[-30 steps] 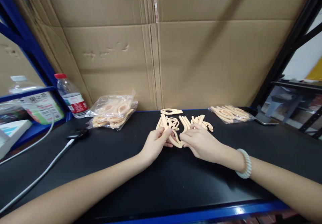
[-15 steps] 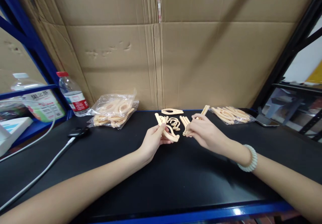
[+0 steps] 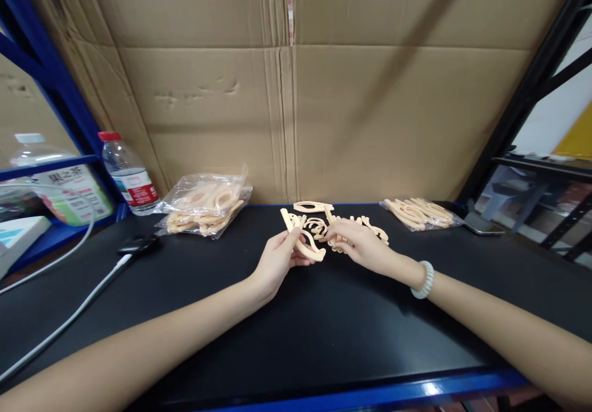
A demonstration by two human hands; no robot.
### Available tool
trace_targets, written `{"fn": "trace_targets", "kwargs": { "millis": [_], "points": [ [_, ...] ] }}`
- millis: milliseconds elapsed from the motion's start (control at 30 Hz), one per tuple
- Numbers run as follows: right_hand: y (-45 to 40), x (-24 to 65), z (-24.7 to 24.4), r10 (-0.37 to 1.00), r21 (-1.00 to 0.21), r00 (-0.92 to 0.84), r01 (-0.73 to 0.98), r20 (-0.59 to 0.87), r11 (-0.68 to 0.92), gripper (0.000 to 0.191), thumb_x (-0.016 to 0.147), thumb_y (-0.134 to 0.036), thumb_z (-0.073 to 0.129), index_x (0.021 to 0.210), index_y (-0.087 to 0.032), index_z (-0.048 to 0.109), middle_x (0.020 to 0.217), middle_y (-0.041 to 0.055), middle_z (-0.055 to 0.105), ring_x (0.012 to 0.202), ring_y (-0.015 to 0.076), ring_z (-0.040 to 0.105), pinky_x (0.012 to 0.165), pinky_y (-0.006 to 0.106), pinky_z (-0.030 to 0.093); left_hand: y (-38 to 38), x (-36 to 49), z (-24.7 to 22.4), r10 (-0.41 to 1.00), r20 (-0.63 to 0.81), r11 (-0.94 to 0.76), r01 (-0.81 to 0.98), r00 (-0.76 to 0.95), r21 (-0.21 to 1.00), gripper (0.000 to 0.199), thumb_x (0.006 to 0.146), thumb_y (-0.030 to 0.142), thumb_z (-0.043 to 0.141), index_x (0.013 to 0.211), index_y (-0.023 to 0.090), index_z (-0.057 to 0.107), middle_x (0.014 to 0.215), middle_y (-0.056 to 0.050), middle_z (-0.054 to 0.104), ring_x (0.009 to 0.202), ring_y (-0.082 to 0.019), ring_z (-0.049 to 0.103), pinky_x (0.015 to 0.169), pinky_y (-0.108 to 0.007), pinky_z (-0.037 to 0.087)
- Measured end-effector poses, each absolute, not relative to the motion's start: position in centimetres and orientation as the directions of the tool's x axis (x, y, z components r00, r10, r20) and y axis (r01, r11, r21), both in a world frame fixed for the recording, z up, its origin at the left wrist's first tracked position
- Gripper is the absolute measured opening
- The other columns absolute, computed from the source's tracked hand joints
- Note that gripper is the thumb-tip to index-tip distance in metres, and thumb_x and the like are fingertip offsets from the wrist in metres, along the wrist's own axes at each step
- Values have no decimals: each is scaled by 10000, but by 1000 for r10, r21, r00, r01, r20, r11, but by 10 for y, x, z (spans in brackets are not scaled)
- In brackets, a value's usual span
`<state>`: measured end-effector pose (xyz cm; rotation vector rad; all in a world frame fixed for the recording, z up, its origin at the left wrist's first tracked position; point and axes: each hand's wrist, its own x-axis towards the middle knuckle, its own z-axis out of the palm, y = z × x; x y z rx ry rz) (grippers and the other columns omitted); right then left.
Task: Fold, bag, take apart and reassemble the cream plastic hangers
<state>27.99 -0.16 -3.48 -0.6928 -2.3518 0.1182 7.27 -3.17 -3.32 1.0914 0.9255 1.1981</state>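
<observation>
My left hand [image 3: 280, 256] is closed around a few pale wooden-looking pieces [image 3: 308, 250], some straight and some curved. To its right, my right hand [image 3: 358, 243] has its fingers bent down around a pale straight piece [image 3: 328, 214] that sticks up past the fingertips. Several more pale pieces [image 3: 379, 232] lie behind and beside that hand, partly covered by it. Between the hands rest small curved pieces [image 3: 316, 226]. A flat piece with an oval opening [image 3: 314, 206] lies at the back edge of the black table [image 3: 296, 338].
Clear bags of pale pieces [image 3: 206, 205] are stacked at the back left, another bag [image 3: 419, 213] at the back right beside a dark flat object [image 3: 483, 222]. A red-capped bottle [image 3: 134, 181], black device [image 3: 137, 245] and white cable [image 3: 69, 313] are left. Cardboard [image 3: 370, 110] stands behind.
My right hand has moved left, toward my left hand, uncovering pale pieces on its right. My left hand keeps hold of its pieces. The view has shifted slightly.
</observation>
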Motion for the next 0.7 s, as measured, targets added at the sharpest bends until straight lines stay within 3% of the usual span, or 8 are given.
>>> {"fn": "trace_targets", "kwargs": {
  "millis": [167,400,700],
  "points": [
    [1,278,-39,587,-324,-603,495,540,806,185,845,-39,523,924,-191,595,894,41,665,834,166,617,776,319,496,-33,74,-32,988,7,30,-239,153,971,294,912,374,555,762,121,556,638,-67,696,555,-126,655,531,-185,511],
    [2,278,-41,595,-338,-601,494,534,801,176,835,-37,567,933,-174,619,902,49,690,847,172,643,793,326,515,-35,73,-32,988,12,26,-237,157,971,294,903,378,563,757,122,552,618,-68,695,537,-125,649,522,-185,504],
    [3,280,-42,525,-211,-663,497,534,842,191,911,-137,516,1008,-177,675,1023,88,707,968,206,654,887,385,527,-32,73,-34,987,30,8,-235,155,972,310,861,416,609,766,125,557,612,-60,691,546,-133,653,523,-187,504]
  ]
}}
